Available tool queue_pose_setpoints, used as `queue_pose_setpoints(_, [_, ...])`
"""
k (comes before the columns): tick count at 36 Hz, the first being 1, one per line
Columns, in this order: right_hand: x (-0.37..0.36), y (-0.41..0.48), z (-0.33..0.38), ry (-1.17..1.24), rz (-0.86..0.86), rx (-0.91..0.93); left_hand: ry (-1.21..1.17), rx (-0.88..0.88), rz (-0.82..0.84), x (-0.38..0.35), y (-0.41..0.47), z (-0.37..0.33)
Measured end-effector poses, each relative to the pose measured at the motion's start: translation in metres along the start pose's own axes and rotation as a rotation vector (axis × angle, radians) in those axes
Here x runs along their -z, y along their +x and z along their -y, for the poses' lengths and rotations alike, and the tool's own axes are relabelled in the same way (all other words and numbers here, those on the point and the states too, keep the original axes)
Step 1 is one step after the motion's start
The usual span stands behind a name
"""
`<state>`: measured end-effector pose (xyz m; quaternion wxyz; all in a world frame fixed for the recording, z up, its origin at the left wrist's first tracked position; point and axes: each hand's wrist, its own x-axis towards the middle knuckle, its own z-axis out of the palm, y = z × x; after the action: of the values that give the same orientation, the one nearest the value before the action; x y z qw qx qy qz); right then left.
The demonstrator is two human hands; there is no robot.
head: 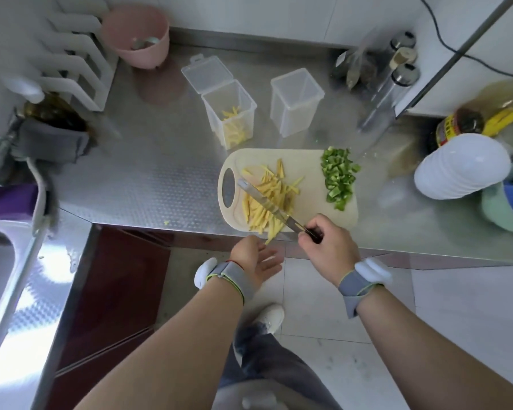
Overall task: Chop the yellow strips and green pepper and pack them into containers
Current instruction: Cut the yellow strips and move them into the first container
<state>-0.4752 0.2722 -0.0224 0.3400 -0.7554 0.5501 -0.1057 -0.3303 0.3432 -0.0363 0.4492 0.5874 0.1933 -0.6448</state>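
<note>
Yellow strips (280,184): heaped on cutting board (305,170), knife (259,197) blade lying across them
Green pepper (338,179): diced, at board's right end
Right hand (328,247): curled round knife handle
Left hand (255,258): spread, palm up, at embossed steel desk (160,179) edge
Hinged container (230,113): clear plastic, behind board, strips inside
Bottle (446,131): label blurred

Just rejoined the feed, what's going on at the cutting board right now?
The right hand grips a knife, its blade lying across the yellow strips on the cutting board. The left hand is open, palm up, at the edge of the counter below the pile. Chopped green pepper sits on the board's right side. One open container holds some yellow strips; the other container looks empty.
</note>
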Motion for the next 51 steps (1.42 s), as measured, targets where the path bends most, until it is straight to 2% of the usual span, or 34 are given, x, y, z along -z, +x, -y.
queue_pose_setpoints(5, [0.005, -0.003, -0.008, 0.009, -0.024, -0.027, -0.138, -0.062, -0.004, -0.015, -0.007, -0.007])
queue_pose_setpoints(9, [0.011, -0.003, -0.017, 0.020, -0.034, -0.046, -0.157, -0.167, -0.032, -0.024, -0.012, -0.023])
queue_pose_setpoints(13, [0.013, 0.003, -0.016, 0.017, -0.020, -0.025, -0.057, -0.206, -0.103, -0.024, -0.010, -0.044])
queue_pose_setpoints(18, [0.010, 0.008, -0.008, 0.013, 0.010, -0.009, 0.107, -0.126, -0.239, -0.016, -0.002, -0.035])
queue_pose_setpoints(22, [0.009, 0.007, -0.005, 0.023, 0.016, -0.015, 0.166, -0.073, -0.176, -0.020, -0.001, -0.010])
queue_pose_setpoints(27, [0.009, 0.007, -0.006, 0.000, 0.007, -0.021, 0.085, -0.059, -0.004, -0.030, 0.000, -0.012])
queue_pose_setpoints(31, [0.011, 0.009, -0.007, 0.008, 0.003, -0.044, 0.136, -0.084, -0.008, -0.031, 0.006, -0.030])
queue_pose_setpoints(35, [0.012, 0.012, -0.008, 0.017, -0.012, -0.043, 0.046, -0.111, 0.051, -0.038, 0.007, -0.045])
queue_pose_setpoints(40, [0.009, 0.014, -0.010, 0.045, 0.012, -0.037, 0.221, -0.141, -0.099, -0.026, 0.007, -0.052])
queue_pose_setpoints(44, [0.000, 0.015, -0.003, 0.028, 0.053, 0.014, 0.214, -0.141, -0.248, -0.002, 0.014, -0.047])
queue_pose_setpoints(51, [-0.026, 0.017, 0.018, -0.087, 0.160, 0.159, 0.149, -0.188, -0.208, 0.017, 0.024, -0.032])
